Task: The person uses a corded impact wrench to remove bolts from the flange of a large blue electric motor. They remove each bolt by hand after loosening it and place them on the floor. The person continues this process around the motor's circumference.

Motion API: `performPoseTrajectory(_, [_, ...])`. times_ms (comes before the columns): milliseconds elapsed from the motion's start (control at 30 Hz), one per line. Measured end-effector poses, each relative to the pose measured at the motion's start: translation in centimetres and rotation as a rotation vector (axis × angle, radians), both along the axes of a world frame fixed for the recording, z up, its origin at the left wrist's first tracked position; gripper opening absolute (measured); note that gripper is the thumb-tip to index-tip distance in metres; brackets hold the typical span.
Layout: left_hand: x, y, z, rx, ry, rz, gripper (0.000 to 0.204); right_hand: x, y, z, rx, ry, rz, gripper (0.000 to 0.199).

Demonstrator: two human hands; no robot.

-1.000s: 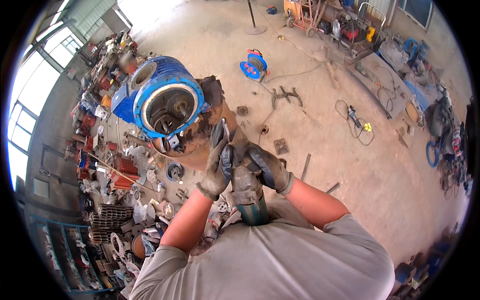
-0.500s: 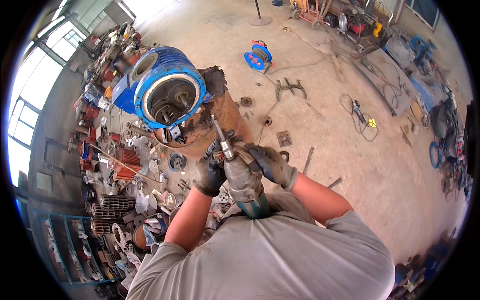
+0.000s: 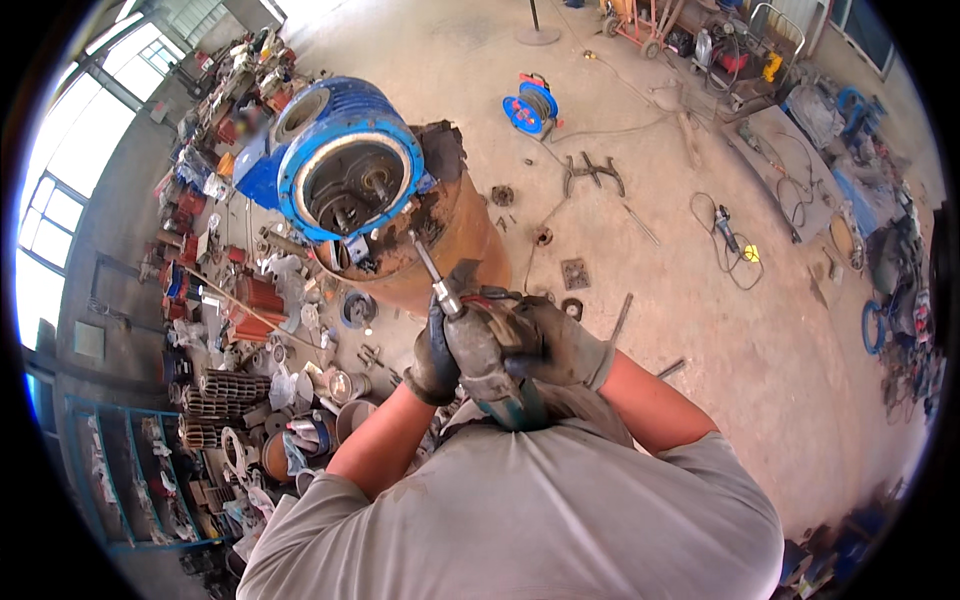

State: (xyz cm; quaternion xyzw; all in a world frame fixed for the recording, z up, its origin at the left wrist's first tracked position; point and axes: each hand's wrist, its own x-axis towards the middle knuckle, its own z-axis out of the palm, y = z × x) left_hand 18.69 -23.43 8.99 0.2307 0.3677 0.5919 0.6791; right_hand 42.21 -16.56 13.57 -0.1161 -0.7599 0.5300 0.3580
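A blue electric motor housing point(image 3: 345, 165) with its end open stands on a rusty orange drum point(image 3: 455, 240). Both my gloved hands grip a green power tool point(image 3: 490, 375) held close to my chest. My left hand point(image 3: 432, 358) wraps its front part, my right hand point(image 3: 555, 340) holds its body from the right. The tool's long metal bit point(image 3: 428, 268) points up and left, with its tip at the lower rim of the motor opening.
Metal parts, coils and scrap point(image 3: 250, 330) crowd the floor at left beside blue shelving point(image 3: 120, 470). On the concrete floor lie a blue cable reel point(image 3: 530, 105), a puller point(image 3: 590, 172), an angle grinder with cord point(image 3: 725, 230) and small plates point(image 3: 575, 272).
The motor and drum now sit lower and closer in view. My hands have drawn the tool down toward my chest, and its bit now points at the motor's lower rim.
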Motion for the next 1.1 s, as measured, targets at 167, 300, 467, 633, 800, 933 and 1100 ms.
performPoseTrajectory(167, [1.2, -2.8, 0.7, 0.179, 0.408, -0.022, 0.040, 0.0, -0.2, -2.8, -0.535, 0.042, 0.100, 0.063])
performPoseTrajectory(300, [0.8, -3.5, 0.2, 0.129, 0.248, -0.089, 0.053, -0.1, 0.3, -5.5, -0.583, 0.125, 0.111, 0.062])
performPoseTrajectory(467, [0.1, -4.1, 2.8, 0.106, 0.179, -0.104, 0.059, -0.3, 0.1, -3.8, -0.303, 0.090, 0.003, 0.054])
performPoseTrajectory(633, [2.1, -2.9, 2.4, 0.131, 0.078, -0.012, 0.069, -1.8, 0.3, -3.5, -0.168, -0.015, -0.206, 0.051])
performPoseTrajectory(800, [1.9, -1.2, 0.0, 0.164, 0.225, -0.072, 0.088, -1.1, 0.1, -4.1, -0.169, -0.180, -0.384, 0.028])
performPoseTrajectory(933, [2.5, -0.1, 1.0, 0.085, -0.200, -0.156, 0.090, -0.2, 0.8, -3.2, 0.059, -0.162, -0.407, 0.023])
performPoseTrajectory(1100, [2.1, 1.7, -2.5, -0.030, -0.413, -0.105, 0.087, 1.5, 0.4, -3.5, -0.076, 0.026, -0.430, 0.023])
